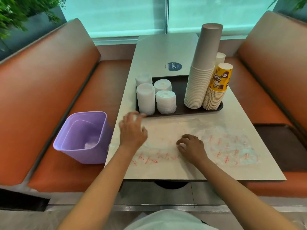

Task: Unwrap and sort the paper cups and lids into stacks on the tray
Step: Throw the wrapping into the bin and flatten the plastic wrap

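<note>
A dark tray (180, 112) on the table carries several stacks of white lids (145, 98) on its left side. On its right side stand a tall stack of grey-brown paper cups (201, 70) and a shorter stack of yellow printed cups (216, 90). A clear plastic wrapper with red print (216, 143) lies flat on the table in front of the tray. My left hand (132, 128) hovers over the wrapper's left end, fingers spread and loosely bent. My right hand (191, 146) rests on the wrapper with curled fingertips pressing into it.
A purple bin (83, 136) sits on the orange bench to the left of the table, with some crumpled plastic inside. Another dark tray (279, 146) lies on the right bench. A round sticker (173, 66) marks the table's far part.
</note>
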Available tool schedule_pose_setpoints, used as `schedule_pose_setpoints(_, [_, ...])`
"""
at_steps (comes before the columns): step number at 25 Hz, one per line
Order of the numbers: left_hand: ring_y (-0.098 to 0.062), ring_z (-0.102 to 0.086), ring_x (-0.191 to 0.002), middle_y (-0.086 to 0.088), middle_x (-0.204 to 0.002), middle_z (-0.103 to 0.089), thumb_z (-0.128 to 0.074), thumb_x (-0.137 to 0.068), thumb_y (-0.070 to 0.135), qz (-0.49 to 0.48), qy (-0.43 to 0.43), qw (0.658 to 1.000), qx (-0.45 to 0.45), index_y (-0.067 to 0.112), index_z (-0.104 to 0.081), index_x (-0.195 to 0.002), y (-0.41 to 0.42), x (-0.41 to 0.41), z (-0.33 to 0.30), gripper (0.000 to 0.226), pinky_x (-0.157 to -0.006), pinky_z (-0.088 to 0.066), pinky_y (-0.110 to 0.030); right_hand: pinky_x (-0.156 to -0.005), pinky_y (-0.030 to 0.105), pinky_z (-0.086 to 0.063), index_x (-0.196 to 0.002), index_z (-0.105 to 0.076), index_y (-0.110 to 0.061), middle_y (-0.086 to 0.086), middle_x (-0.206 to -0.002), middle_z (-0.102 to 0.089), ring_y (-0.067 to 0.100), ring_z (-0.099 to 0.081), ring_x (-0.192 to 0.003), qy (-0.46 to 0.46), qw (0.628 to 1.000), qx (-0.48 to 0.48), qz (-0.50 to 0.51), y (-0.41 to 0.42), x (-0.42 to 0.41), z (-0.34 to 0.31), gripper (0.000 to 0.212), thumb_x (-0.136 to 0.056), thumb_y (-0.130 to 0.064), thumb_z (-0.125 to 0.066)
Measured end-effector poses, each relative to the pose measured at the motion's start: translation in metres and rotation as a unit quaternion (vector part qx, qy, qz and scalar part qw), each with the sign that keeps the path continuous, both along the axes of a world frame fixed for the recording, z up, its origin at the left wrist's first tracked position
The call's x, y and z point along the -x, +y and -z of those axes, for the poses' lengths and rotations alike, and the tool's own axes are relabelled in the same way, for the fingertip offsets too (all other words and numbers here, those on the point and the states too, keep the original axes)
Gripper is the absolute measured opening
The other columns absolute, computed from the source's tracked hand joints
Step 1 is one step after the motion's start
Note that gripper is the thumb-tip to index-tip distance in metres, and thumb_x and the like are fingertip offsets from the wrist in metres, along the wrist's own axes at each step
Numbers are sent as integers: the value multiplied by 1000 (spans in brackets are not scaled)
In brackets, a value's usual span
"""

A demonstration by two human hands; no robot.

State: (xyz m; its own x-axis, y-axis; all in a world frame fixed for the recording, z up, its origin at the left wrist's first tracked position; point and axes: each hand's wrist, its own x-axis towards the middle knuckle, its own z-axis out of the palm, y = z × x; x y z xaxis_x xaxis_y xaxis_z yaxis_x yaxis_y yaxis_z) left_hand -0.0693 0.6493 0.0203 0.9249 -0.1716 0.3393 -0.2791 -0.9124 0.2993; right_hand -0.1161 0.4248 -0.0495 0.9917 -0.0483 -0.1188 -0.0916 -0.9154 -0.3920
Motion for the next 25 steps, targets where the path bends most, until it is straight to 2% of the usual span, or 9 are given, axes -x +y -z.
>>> schedule_pose_setpoints(2, [-27, -44, -126, -4, -133, -48, -52, -75, 41, 193, 92, 976, -38, 28, -56, -126, -12, 5, 5, 52, -107, -27, -54, -101, 37, -28, -106, -69, -25, -5, -133, -52, 22, -40, -126, -14, 1000, -17, 19, 2, -4, 1, 22, -94, -30, -51])
schedule_pose_setpoints(5, [-16, -30, -138, 5, -147, -38, -57, -85, 47, 207, 288, 919, -171, 37, -38, -139, -19, 8, 20, 58, -116, -3, -51, -96, 38, -38, -99, -72, -20, -3, -123, -60, 25, -52, -115, -44, 993, -92, 59, 3, -9, -2, 18, -92, -25, -55])
schedule_pose_setpoints(8, [-18, -49, -122, 2, -130, -58, -49, -95, 33, 173, 264, 940, -126, 27, -57, -127, -16, 2, 27, 33, -111, -25, -38, -97, 42, -39, -97, -71, -20, -2, -124, -59, 23, -53, -116, -59, 986, -142, 63, 3, -9, -11, 19, -90, -32, -59])
schedule_pose_setpoints(12, [-19, -59, -109, 2, -116, -67, -50, -92, 29, 139, 325, 935, 36, 24, -67, -116, -12, -8, 16, 30, -97, -44, -35, -109, 46, -25, -125, -57, -33, -10, -142, -44, 17, -33, -134, 13, 996, -28, -85, 1, -1, -21, 70, -69, -75, -50])
schedule_pose_setpoints(14, [-19, -60, -108, 3, -116, -67, -45, -82, 36, 131, 328, 932, 82, 26, -68, -114, -11, -11, 6, 40, -97, -46, -37, -108, 42, -28, -129, -55, -29, -8, -142, -46, 19, -38, -132, 11, 997, -12, -80, -6, -5, -22, 58, -80, -59, -58])
schedule_pose_setpoints(16, [-21, -62, -105, 0, -112, -69, -42, -76, 37, 117, 286, 945, 105, 24, -69, -111, -7, -15, -3, 46, -94, -47, -37, -97, 37, -39, -120, -63, -19, -2, -131, -56, 24, -51, -120, -45, 997, -65, -24, -17, -11, -25, 34, -90, -33, -60])
schedule_pose_setpoints(19, [-25, -63, -98, -8, -104, -71, -54, -88, 24, 118, 210, 962, 132, 13, -69, -110, -3, -22, -17, 28, -86, -48, -31, -88, 33, -45, -112, -67, -6, 8, -117, -63, 28, -58, -106, -117, 984, -121, 51, -31, -17, -39, 25, -90, -8, -57])
schedule_pose_setpoints(23, [-4, -54, -64, 0, -76, -65, -55, -91, 8, 89, 192, 958, 195, 9, -71, -103, -4, -30, -39, 20, -57, -38, -11, -73, 15, -42, -104, -68, -9, 3, -97, -63, 19, -58, -92, -189, 930, -283, 139, -37, -22, -68, 22, -86, 2, -61])
schedule_pose_setpoints(25, [3, -52, -57, 5, -72, -63, -54, -90, 8, 52, 190, 950, 241, 11, -72, -102, -3, -35, -49, 21, -52, -36, -7, -75, 19, -43, -104, -65, -10, -1, -96, -60, 16, -55, -91, -206, 907, -334, 155, -36, -26, -81, 20, -88, 0, -59])
